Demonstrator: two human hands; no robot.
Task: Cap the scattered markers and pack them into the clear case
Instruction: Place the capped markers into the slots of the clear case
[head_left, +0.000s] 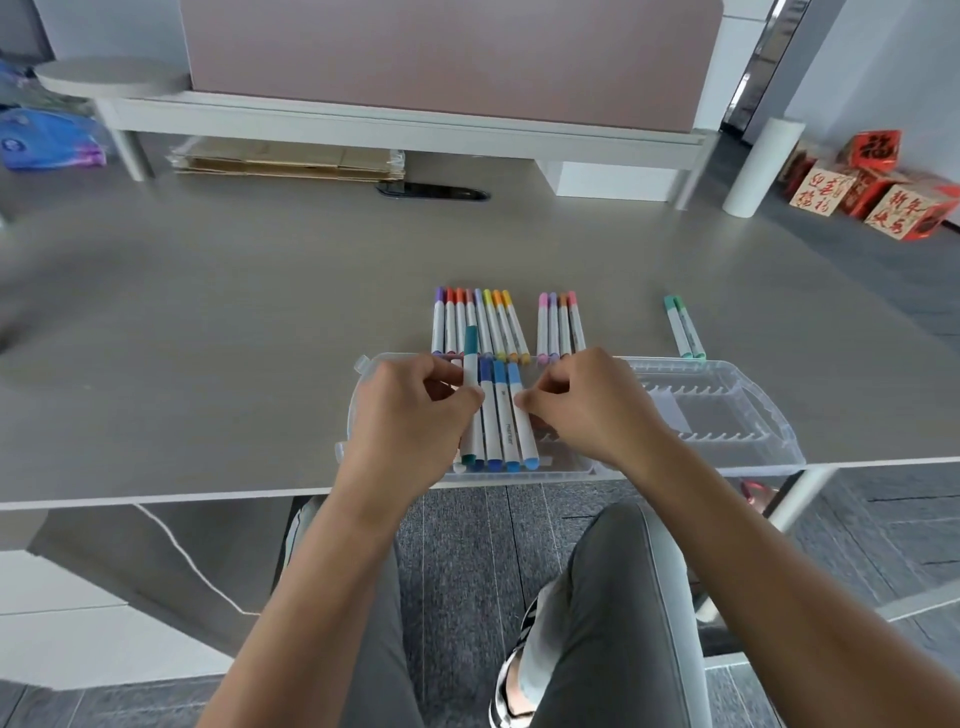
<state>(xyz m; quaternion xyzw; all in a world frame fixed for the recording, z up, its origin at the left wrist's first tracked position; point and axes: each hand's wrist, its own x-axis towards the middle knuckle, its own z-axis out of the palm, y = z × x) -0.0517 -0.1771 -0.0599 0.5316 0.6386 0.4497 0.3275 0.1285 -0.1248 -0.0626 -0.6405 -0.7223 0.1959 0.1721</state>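
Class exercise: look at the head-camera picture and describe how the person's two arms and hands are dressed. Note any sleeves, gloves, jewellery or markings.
The left hand and the right hand are both bare, with no gloves. No rings, watch or bracelets show. Both forearms are uncovered as far as the frame shows, so no sleeves are visible. No markings can be seen.

left hand (410, 415): pinches teal marker (470, 395)
right hand (587, 405): fingers (524, 401) on blue markers (506, 415)
clear case (727, 457): lies open on surface (234, 338)
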